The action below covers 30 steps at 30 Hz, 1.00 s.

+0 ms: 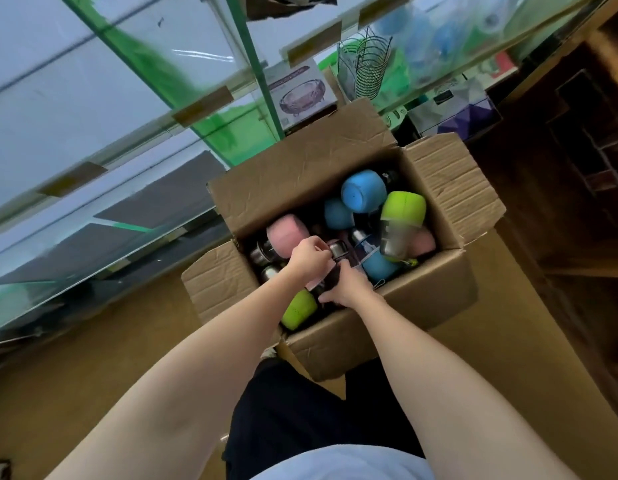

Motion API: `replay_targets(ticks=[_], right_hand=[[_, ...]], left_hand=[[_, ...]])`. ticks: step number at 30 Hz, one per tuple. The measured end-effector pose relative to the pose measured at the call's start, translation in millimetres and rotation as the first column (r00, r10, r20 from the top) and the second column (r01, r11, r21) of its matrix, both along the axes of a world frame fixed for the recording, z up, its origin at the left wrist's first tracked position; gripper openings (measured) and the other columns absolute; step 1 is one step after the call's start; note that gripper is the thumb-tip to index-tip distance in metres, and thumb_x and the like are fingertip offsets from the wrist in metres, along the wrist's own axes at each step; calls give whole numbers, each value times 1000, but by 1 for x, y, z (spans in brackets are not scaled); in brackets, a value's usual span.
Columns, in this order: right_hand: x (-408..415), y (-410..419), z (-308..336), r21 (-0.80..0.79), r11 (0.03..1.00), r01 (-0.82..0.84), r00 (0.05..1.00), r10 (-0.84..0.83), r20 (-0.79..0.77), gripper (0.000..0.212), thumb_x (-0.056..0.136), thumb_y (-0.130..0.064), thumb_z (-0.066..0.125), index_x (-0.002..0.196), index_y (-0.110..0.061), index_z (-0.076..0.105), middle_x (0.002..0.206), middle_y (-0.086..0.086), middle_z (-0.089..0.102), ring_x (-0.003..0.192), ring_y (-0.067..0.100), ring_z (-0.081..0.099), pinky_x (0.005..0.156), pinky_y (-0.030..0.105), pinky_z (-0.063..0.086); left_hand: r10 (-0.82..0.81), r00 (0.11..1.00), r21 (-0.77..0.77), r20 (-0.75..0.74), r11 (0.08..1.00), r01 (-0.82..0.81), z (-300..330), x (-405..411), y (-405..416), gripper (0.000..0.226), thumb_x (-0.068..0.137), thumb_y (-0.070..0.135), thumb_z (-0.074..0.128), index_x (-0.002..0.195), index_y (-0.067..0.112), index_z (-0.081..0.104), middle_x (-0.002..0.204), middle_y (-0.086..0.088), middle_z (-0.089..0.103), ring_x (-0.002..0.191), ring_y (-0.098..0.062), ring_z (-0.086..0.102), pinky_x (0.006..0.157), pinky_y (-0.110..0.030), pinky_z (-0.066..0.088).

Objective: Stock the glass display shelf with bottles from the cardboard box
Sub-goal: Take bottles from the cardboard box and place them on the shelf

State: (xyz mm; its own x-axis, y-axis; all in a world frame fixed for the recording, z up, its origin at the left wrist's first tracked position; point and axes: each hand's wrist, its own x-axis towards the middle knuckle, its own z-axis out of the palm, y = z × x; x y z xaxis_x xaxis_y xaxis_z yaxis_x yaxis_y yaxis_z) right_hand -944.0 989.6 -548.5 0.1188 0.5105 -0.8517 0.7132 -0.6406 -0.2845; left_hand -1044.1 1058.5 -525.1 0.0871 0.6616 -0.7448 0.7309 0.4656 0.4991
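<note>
An open cardboard box [435, 299] stands on the floor, filled with several bottles that have blue, pink and green sleeves. Both my hands reach into its near side. My right hand [345, 287] grips the dark body of a bottle with a pink sleeve [316, 283]. My left hand [309, 258] pinches the bottle's top end, by its metal cap [337, 249]. A blue-sleeved bottle [364, 190] and a green-sleeved one [402, 220] lie at the far side. The glass display shelf [110, 140] runs along the left.
Behind the box, low on the shelving, stand a boxed glass bowl [300, 93], a wire rack [368, 69] and other product boxes [456, 105]. Dark wooden furniture [577, 150] rises at the right. The brown floor [93, 358] spreads to the left of my legs.
</note>
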Motion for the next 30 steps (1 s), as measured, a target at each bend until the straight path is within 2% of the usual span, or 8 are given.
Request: replay_targets(ticks=[3,6,11,18,22,25,27,30], right_hand=[[-9,0,-2,25,995,-97,990,94,108,90,74,-45,84,142,-16,34,141,14,52,136,33,43,110,48,33],[-6,6,5,45,996,-83,991,77,106,94,70,-45,86,144,-18,35,143,13,49,136,34,45,110,46,35],[17,28,32,80,991,-104,987,93,133,86,60,-48,89,132,-22,50,137,9,52,131,34,48,109,49,37],[15,47,78,228,974,19,994,-42,97,77,52,-47,84,122,-23,63,126,7,50,117,31,52,100,44,49],[0,56,117,357,926,121,989,-141,31,64,49,-47,84,107,-29,62,113,2,60,102,24,58,87,36,53],[-9,66,156,432,890,146,987,-162,-1,57,50,-51,87,100,-30,69,100,-3,65,92,18,61,73,27,47],[-16,72,187,488,862,141,988,-156,-10,56,49,-56,87,97,-30,75,89,-11,67,86,13,63,68,24,46],[-31,76,231,561,796,227,972,-221,-81,55,39,-60,86,83,-29,76,75,-15,68,65,1,64,46,18,47]], left_hand=[[-10,1000,2,4,1000,10,0,-5,3,13,86,14,59,80,24,61,98,-9,72,93,-32,69,84,-42,58],[-26,1000,10,-6,1000,26,2,-10,8,8,87,13,59,88,20,63,102,-11,71,94,-32,69,84,-41,58],[-83,997,22,1,996,83,15,-18,18,6,89,14,58,92,18,62,106,-18,71,97,-33,68,85,-43,58],[-180,982,42,55,983,178,48,-49,26,11,90,15,59,101,14,60,95,-11,65,72,-25,62,59,-29,51],[-300,953,178,35,941,289,76,-78,30,38,81,15,68,115,12,54,108,-14,64,92,-32,66,76,-39,56],[-486,872,316,-59,819,479,102,-99,37,76,65,28,82,130,25,42,119,-6,47,104,-29,57,86,-48,55],[-570,817,396,-84,734,552,120,-106,43,97,59,40,87,139,30,33,127,-4,42,115,-28,47,97,-48,48],[-599,799,529,-56,661,533,148,-111,48,101,59,59,81,140,31,28,133,-1,41,122,-27,40,102,-41,39]])
